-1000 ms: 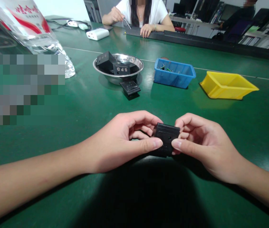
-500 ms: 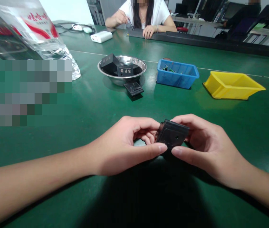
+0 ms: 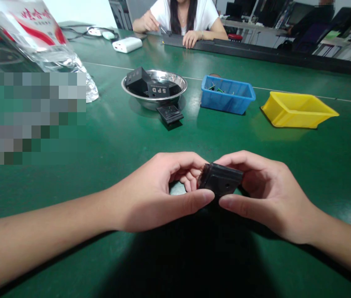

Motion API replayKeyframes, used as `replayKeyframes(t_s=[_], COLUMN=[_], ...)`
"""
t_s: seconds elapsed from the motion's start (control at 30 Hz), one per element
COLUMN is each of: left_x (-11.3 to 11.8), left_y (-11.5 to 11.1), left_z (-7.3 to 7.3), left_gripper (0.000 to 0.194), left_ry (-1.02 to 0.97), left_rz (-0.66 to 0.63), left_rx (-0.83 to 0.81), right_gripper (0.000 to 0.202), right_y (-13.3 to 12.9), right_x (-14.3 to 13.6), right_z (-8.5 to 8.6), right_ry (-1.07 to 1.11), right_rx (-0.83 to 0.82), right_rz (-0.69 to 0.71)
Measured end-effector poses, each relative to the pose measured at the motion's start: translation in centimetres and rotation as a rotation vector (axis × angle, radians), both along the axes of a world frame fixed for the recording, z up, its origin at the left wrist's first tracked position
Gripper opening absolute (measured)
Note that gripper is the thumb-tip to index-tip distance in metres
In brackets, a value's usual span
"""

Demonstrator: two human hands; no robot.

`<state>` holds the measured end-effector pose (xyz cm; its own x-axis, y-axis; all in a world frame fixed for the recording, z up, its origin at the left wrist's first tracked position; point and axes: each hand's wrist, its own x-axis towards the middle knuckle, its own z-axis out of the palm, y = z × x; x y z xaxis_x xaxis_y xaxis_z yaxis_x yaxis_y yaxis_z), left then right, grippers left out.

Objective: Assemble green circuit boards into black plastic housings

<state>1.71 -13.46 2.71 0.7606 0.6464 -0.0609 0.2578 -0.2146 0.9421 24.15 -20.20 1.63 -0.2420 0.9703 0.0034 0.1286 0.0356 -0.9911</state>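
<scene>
The fingers (image 3: 191, 159) of left hand (image 3: 153, 192) and right hand (image 3: 271, 194) held a black casing (image 3: 223, 179) (it was tilted) over the worktop (image 3: 116, 142).

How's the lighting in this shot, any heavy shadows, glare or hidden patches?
Head view throughout: a broad dark shadow lies on the green tabletop below the left hand and right hand; pale glare at the tabletop's right edge; bright highlights on the metal bowl; mosaic blocks hide an area at left; the black plastic part reads very dark.
</scene>
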Motion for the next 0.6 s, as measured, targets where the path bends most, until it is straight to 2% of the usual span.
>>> replayKeyframes(t_s=[0.1, 0.23, 0.4, 0.6], left_x=[0.03, 0.0, -0.04, -0.13], left_y=[-0.15, -0.15, -0.11, -0.01], left_z=[0.06, 0.19, 0.54, 0.57], left_gripper=[0.034, 0.035, 0.031, 0.029], left_ry=[0.018, 0.085, 0.113, 0.092], left_rz=[0.01, -0.001, -0.048, -0.09], left_rx=[0.033, 0.113, 0.19, 0.229], right_gripper=[0.047, 0.034, 0.033, 0.028], right_y=[-0.12, -0.06, 0.07, -0.17], right_x=[0.09, 0.0, -0.05, -0.02], right_z=[-0.18, 0.08, 0.58, 0.66], right_ry=[0.0, 0.0, 0.011, -0.007], right_rx=[-0.003, -0.078, -0.143, -0.147], right_rz=[0.065, 0.048, 0.061, 0.074])
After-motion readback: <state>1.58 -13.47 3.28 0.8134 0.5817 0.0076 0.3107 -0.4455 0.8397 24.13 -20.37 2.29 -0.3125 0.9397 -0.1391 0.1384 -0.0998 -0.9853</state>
